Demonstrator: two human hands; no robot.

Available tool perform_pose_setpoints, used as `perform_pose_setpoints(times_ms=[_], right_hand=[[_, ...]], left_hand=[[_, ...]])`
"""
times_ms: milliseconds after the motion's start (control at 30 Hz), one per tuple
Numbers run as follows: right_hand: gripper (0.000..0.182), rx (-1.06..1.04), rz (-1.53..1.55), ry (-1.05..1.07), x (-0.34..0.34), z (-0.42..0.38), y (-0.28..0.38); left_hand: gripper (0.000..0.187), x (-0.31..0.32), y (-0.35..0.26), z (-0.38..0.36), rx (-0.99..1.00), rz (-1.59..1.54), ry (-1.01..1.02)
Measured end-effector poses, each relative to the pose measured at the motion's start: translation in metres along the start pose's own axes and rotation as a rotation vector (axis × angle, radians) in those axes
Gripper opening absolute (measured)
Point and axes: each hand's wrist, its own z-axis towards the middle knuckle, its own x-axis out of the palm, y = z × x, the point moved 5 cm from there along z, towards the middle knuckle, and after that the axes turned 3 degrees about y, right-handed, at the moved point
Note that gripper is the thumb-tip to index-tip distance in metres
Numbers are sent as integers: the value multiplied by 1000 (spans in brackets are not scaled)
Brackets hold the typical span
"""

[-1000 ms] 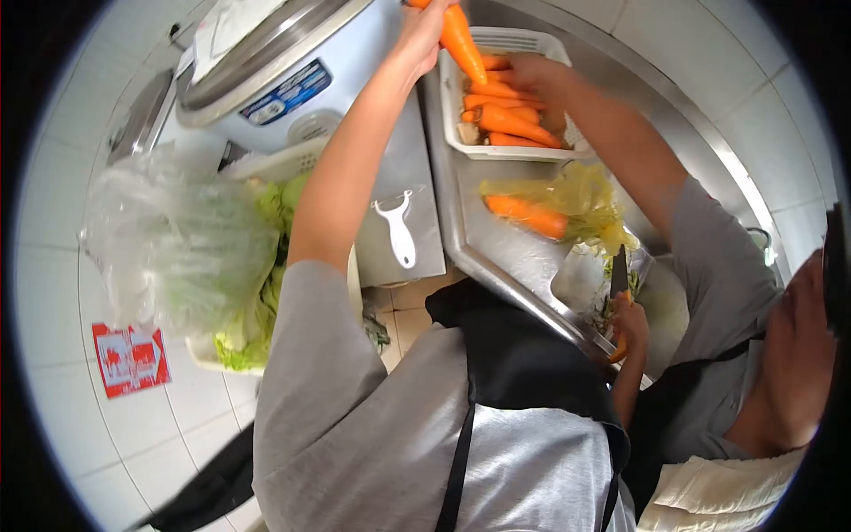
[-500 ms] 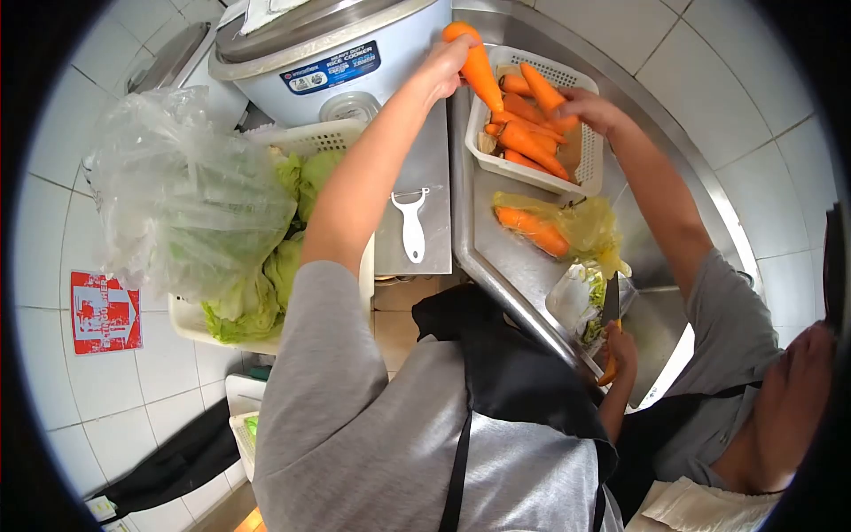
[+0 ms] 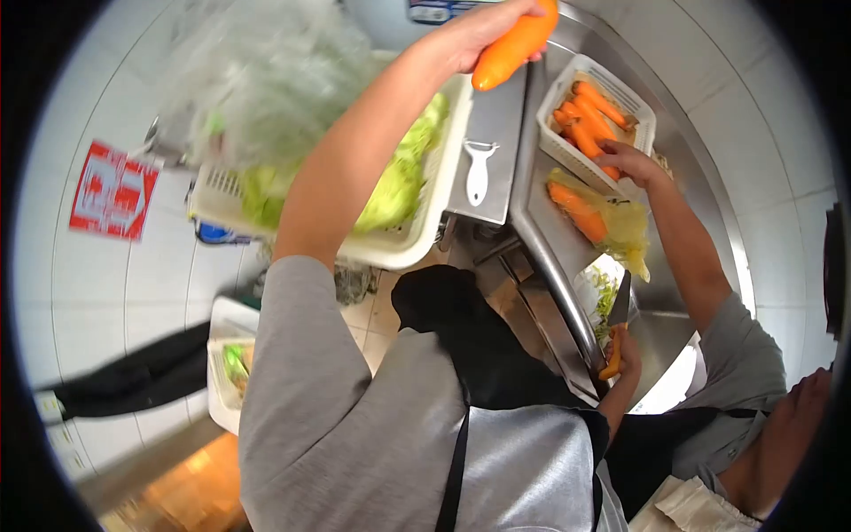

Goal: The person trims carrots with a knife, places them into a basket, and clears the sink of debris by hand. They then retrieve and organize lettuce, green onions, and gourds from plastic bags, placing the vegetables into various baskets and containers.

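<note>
My left hand (image 3: 496,34), at the top, is closed round a large carrot (image 3: 519,46), held slanting above the metal counter (image 3: 496,133). Low on the right, my right hand (image 3: 624,353) grips a knife by its orange handle (image 3: 612,359), blade (image 3: 620,303) pointing up over the sink. Beside the blade lies a clear bag with greens (image 3: 605,288). A carrot (image 3: 576,211) lies partly inside a yellow plastic bag (image 3: 626,232). Several carrots (image 3: 589,115) fill the white basket (image 3: 648,133).
A co-worker's hand (image 3: 631,163) touches a carrot in the basket; their grey sleeve (image 3: 740,350) is at right. A white peeler (image 3: 478,173) lies on the counter. Left are a basket (image 3: 412,253) of lettuce (image 3: 394,191) and a large plastic bag (image 3: 275,80). The sink's rim (image 3: 558,275) runs diagonally.
The view has shifted, and the carrot in my left hand is farther from the basket, tilted differently. The co-worker's hand is now lower at the basket. My right hand still grips the knife.
</note>
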Motion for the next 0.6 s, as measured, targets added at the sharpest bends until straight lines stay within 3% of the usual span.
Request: perform_pose_setpoints(times_ms=[67,200,267,367,433,567,600], right_hand=[[72,97,208,42,3,13,-27],[70,12,189,271,27,3,-12],[63,-75,272,15,31,-18,1],[64,-137,203,79,32,-3,-9],[57,-203,123,235,27,19,-28],[50,-213,-196,281,46,24,-23],[53,-193,-150,275,60,11,-11]], left_hand=[[46,11,-10,-60,9,38,-29],[41,44,-4,-181,21,256,-8],[41,56,24,-229,-2,246,43],[45,64,92,-290,-29,126,63],[47,57,141,-316,20,333,106],[49,31,206,-385,86,406,-87],[49,23,212,-412,-40,172,-258]])
